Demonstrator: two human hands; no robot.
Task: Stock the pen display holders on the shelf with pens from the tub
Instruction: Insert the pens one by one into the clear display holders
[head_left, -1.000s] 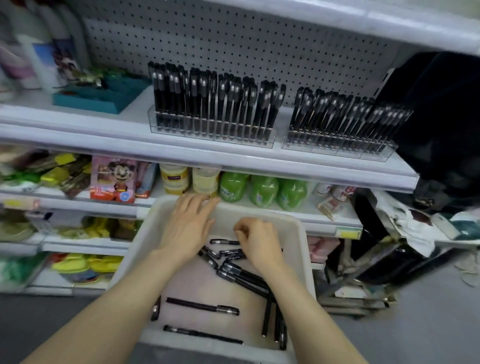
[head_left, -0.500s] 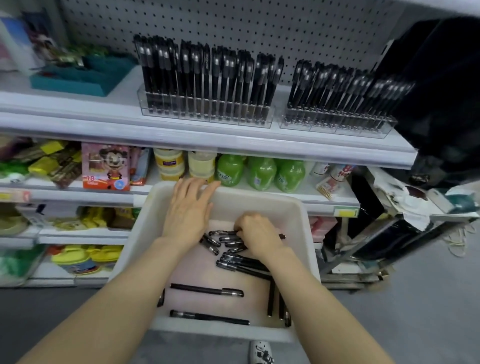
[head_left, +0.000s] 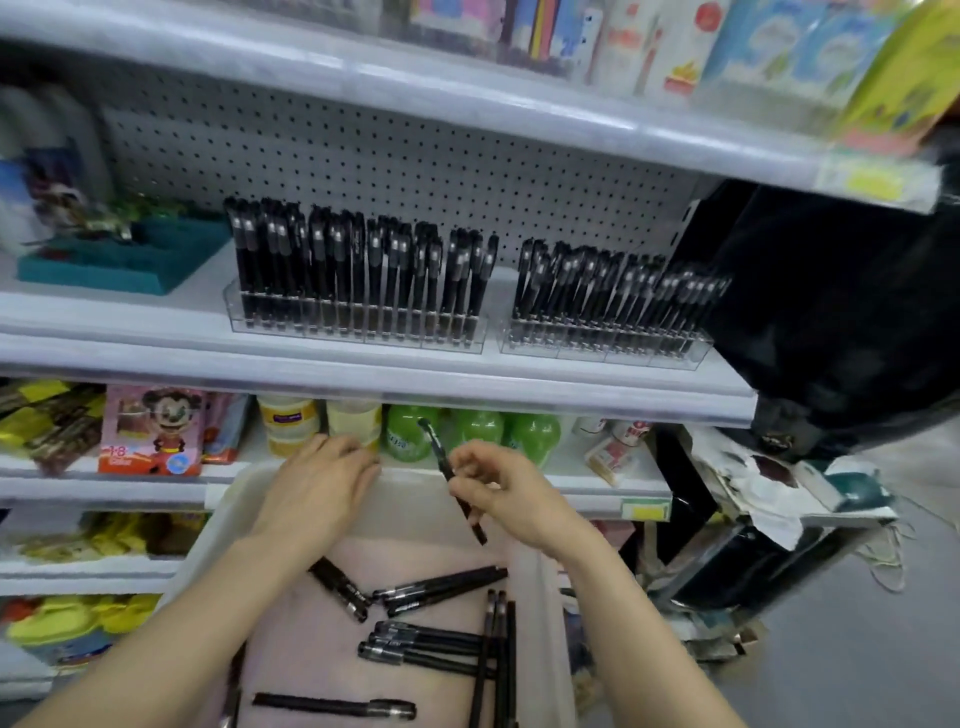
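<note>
Above the far end of the tub (head_left: 410, 504): right hand (head_left: 511, 493) raised, wrist bent, thumb and curled fingers pinching one black pen (head_left: 447, 467) near mid-barrel. Holds pen clear of the tub, below the shelf (head_left: 363, 374) edge, in front of green bottles (head_left: 478, 431). Long axis steep, near upright. Upper end tilted left, pointing up toward the shelf; lower end sticking out under the hand toward the tub floor. Which end carries the cap: cannot tell.

Left hand (head_left: 317, 491) palm down on the tub's far rim, fingers straight and pressed together, holding nothing.

In the tub, loose pens (head_left: 431, 644) lying flat, mixed directions. On the shelf, left holder (head_left: 358, 332) and right holder (head_left: 602, 348) side by side, both clear, both packed with standing black pens.
</note>
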